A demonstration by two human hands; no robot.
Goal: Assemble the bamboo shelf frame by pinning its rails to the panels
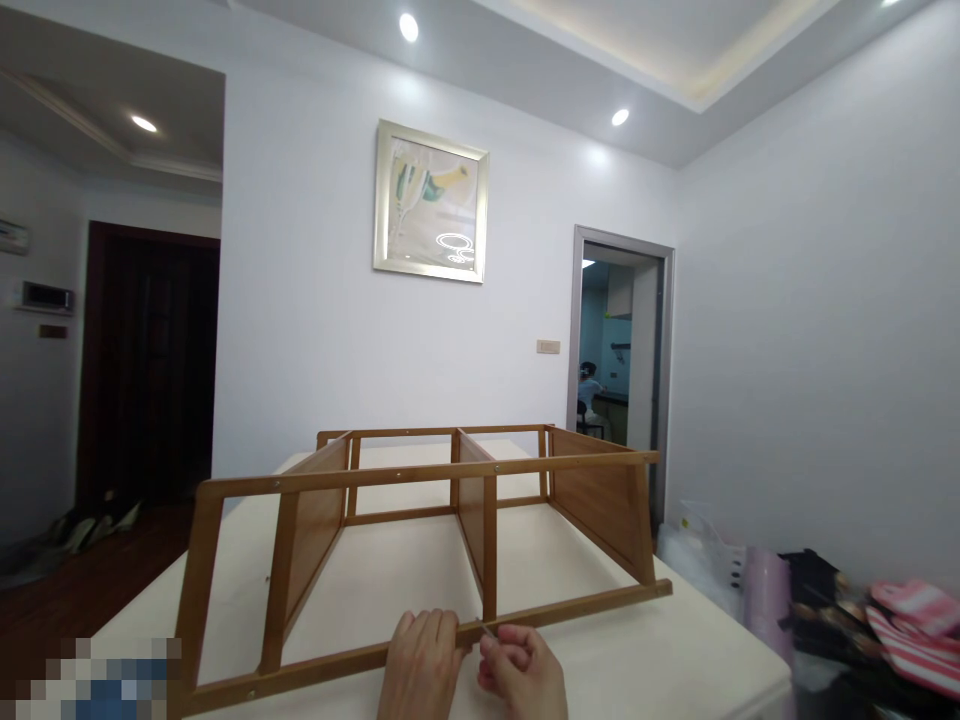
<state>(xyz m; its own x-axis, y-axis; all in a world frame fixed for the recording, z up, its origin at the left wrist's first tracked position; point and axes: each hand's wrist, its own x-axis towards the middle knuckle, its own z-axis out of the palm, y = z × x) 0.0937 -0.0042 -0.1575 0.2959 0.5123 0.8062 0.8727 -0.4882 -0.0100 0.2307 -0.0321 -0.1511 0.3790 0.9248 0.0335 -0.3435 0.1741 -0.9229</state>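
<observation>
A brown wooden shelf frame (491,540) lies on its side on a white table, its three panels standing between the front and back rails. My left hand (421,660) is closed over the near lower rail, just left of the middle upright. Beside it, my right hand (521,672) pinches a thin metal rod-like tool (487,629) between thumb and fingers. The tool's tip meets the lower rail near the foot of the middle upright. Its far end is hidden by the fingers, and I cannot make out its exact kind.
The white tabletop (600,650) extends under and around the frame. To the right, a pink roll (769,590), dark bags and a pink striped cloth (919,630) are piled up. A person (590,390) sits beyond the doorway. Shoes (94,530) lie on the floor at left.
</observation>
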